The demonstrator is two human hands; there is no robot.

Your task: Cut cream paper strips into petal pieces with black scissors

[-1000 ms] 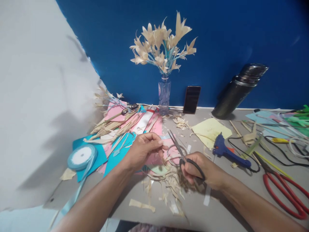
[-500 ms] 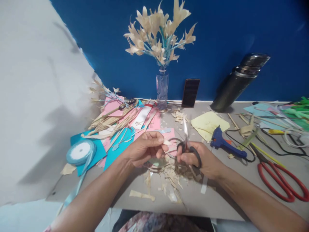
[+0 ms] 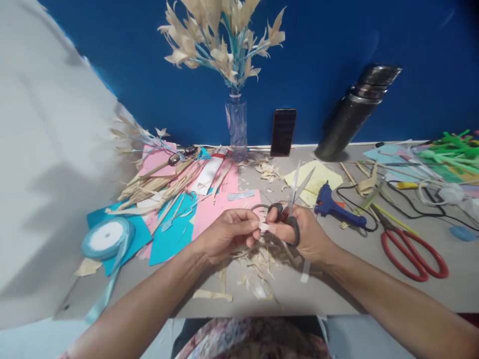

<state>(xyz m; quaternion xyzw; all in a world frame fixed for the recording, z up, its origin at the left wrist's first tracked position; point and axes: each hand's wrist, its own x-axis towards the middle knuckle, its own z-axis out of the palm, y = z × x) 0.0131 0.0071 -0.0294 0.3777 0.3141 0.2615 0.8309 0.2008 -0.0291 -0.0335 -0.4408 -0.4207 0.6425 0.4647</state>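
Currently: left hand (image 3: 229, 233) pinched closed on a pale husk-like strip (image 3: 264, 227), above the surface (image 3: 318, 305) near its front edge. Right hand (image 3: 309, 232) curled round black-handled scissors (image 3: 292, 204), blades parted, thumb meeting strip. Step, judged: finger-shaping; next calls for steady pinch, blades clear.

The left hand (image 3: 234, 232) and right hand (image 3: 309, 234) partly cover the pale piece (image 3: 264, 227); its outline cannot be determined. The right hand also conceals part of the scissors' handles (image 3: 295, 233). At the tabletop's (image 3: 357, 247) far edge, the flowers (image 3: 224, 52) extend beyond the picture's top. Scraps (image 3: 264, 264) beneath the hands are too small to distinguish.
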